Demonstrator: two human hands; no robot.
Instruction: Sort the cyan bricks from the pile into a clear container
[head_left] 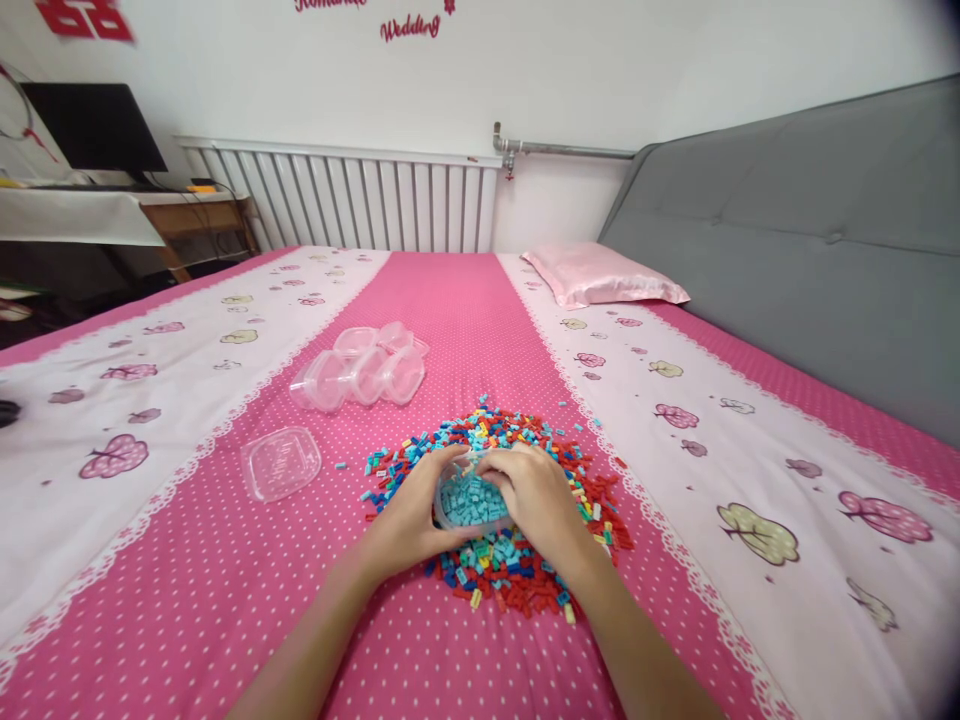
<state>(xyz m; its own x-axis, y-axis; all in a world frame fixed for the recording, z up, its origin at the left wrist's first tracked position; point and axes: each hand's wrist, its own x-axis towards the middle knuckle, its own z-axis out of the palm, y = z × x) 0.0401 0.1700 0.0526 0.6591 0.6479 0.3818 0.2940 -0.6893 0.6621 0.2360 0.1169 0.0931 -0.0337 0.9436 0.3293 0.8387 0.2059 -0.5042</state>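
Note:
A clear plastic container (441, 512) holds many light-blue toy bricks (472, 500) and sits over a spread pile of mixed bricks (529, 590) in red, blue, yellow and light blue. Around its left side wraps my left hand (416, 510), thumb along the near rim and fingers at the far rim. Over the right part of the opening bends my right hand (536, 490), its fingers curled at the rim; whether a brick is between them is hidden. A clear lid (282, 463) lies flat on the bed to the left.
Several more clear containers (360, 370) stand grouped beyond the lid on the pink dotted bedspread (442, 300). A pink pillow (604, 275) rests against the grey headboard (795, 220). Farther back are a radiator (345, 195) and a desk with a monitor (94, 130).

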